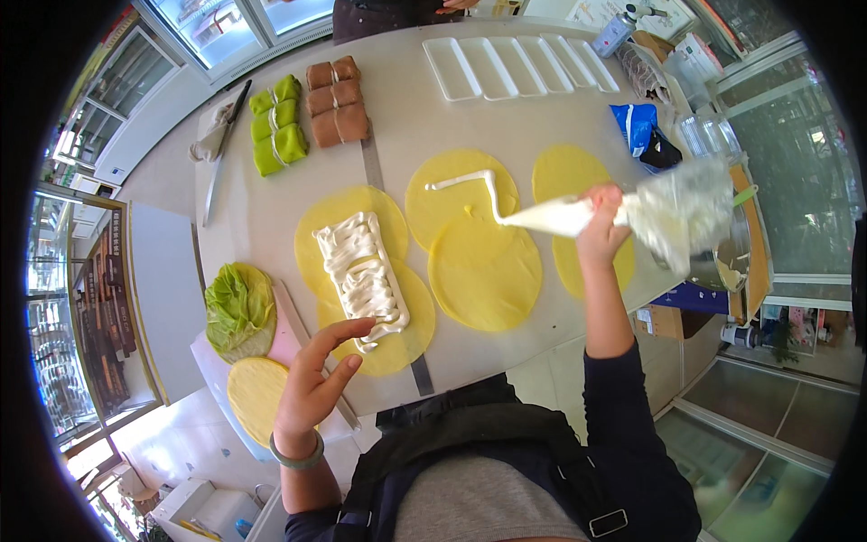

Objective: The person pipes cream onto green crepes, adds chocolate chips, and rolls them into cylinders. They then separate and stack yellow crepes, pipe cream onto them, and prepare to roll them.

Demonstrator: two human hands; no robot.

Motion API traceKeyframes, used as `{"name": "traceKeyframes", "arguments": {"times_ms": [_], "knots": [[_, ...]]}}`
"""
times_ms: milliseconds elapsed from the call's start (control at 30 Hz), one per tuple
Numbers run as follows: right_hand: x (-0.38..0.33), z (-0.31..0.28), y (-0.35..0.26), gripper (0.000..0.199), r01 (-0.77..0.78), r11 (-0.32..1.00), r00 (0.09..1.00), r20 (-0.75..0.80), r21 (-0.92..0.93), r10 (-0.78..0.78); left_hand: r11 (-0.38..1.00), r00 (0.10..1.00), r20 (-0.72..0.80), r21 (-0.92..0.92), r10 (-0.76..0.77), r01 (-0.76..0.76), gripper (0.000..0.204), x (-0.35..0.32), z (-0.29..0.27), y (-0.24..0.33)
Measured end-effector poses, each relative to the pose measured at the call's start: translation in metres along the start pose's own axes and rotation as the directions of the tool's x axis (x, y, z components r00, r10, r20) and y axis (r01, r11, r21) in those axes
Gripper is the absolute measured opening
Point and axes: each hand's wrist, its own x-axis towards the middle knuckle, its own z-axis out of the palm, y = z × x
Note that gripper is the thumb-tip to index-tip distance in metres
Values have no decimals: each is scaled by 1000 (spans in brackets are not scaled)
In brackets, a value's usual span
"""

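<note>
A: Hands first, nearest the body. What does each one have?

B: Left hand (312,384) is spread open and grasps nothing; its fingertips rest at the near edge of the yellow crepe pair (361,280), likely to keep the thin sheets from sliding. Right hand (603,230) is closed around the neck of the piping bag (632,212), raised above the desk (411,117).

A: Why that grip?

B: Squeezing at the neck appears to drive the filling toward the nozzle. The nozzle points left, over the middle crepe pair (474,239), where one thin line of white cream (465,181) lies.

A: Where is the finished cream?

B: Zigzag cream block (361,275) sits down the centre of the near pair. The margins are bare, which would suit folding.

A: Other stock near the left hand?

B: Green crepe (239,312) and one more yellow crepe (257,388), at the left end of the desk on a pink sheet.

A: Containers?

B: Bag holds white cream, bulk bunched behind the fist. A metal bowl (722,262) stands at the right edge; contents cannot be read. Far side: a row of white trays (515,68), all holding nothing.

A: Finished items?

B: Green rolls (278,122) and brown rolls (336,99), grouped by colour at the far left, beside a long knife (226,149).
</note>
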Motion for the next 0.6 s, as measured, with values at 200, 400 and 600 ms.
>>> {"name": "traceKeyframes", "arguments": {"times_ms": [200,400,600], "knots": [[-43,-69,-47,47,-92,988,970,237,127,59,999,999,34,-35,-28,29,41,-5,7,-9],[-66,-49,-72,45,-86,995,922,382,45,62,998,998,58,-56,-31,34,41,-14,11,-16],[-37,0,-76,38,-287,880,956,171,379,238,997,997,-6,-35,-72,72,42,-34,7,-23]]}}
